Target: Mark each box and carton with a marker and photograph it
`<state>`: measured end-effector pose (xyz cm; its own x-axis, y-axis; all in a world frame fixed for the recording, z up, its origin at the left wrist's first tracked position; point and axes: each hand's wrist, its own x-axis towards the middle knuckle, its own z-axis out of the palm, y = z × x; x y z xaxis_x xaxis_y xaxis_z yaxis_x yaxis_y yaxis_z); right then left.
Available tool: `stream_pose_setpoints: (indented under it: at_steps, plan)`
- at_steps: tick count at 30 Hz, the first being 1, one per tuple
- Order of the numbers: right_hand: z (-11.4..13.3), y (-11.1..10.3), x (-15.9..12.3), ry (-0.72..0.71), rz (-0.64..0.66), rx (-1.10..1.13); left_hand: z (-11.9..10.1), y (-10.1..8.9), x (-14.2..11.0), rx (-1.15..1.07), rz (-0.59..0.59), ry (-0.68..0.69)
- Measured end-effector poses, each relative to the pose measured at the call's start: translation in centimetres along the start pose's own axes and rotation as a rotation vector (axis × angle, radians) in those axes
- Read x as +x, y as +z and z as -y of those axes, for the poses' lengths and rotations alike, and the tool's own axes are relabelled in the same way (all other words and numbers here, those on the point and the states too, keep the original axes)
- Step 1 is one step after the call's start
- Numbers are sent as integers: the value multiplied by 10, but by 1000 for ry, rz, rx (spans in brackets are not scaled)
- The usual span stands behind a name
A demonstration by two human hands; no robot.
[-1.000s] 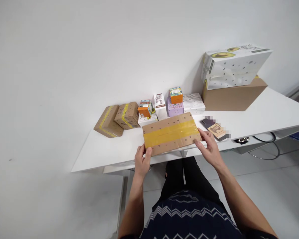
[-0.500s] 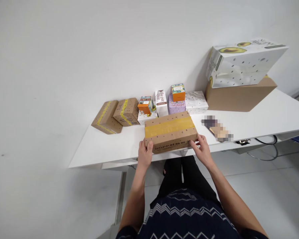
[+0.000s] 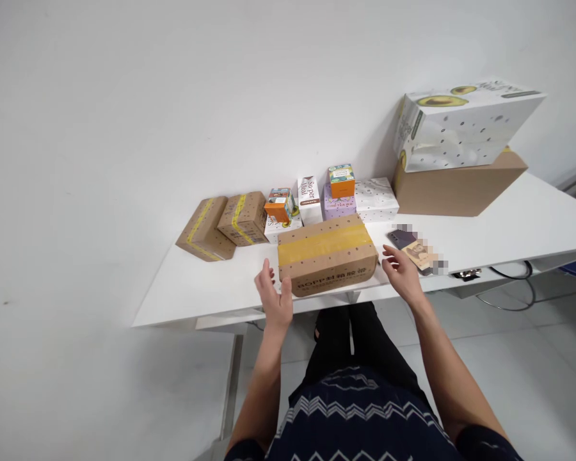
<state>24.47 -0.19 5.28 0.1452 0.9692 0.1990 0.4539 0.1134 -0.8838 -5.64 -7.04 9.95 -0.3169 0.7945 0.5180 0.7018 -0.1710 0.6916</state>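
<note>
A brown cardboard box (image 3: 327, 255) with a yellow tape strip across its top lies near the front edge of the white table (image 3: 182, 291). Dark printing runs along its near side. At its left end is my left hand (image 3: 275, 298), fingers spread, thumb close to the box's near left corner; whether it touches is hard to tell. My right hand (image 3: 402, 272) is off the box's right end, fingers loosely curved and apart, holding nothing. To the right of that hand lies a phone (image 3: 406, 239), partly blurred out.
Two taped cardboard boxes (image 3: 244, 219) stand at the left. Behind are small orange boxes (image 3: 342, 182), a lilac box (image 3: 340, 206) and white cartons (image 3: 376, 200). At the right a large avocado-print box (image 3: 470, 131) rests on a big brown box (image 3: 456, 191) against the wall.
My right hand has let go of the box and moved right, away from its end. My left hand's fingers have opened outward to the left. The box has stayed nearly in place.
</note>
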Motion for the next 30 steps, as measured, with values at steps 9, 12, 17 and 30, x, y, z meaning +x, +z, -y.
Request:
stream_pose_setpoints:
  at_steps: [9, 12, 17, 30]
  plan:
    - [26, 22, 46, 255, 320, -782, -40, 18, -10, 274, -143, 491]
    - [24, 22, 46, 261, 323, -769, -41, 28, -7, 323, -64, 452]
    - [5, 1, 36, 255, 137, -518, -37, 29, -1, 243, -1, 401]
    - [25, 27, -22, 134, -162, 291, 9, 11, 0, -468, 128, -412]
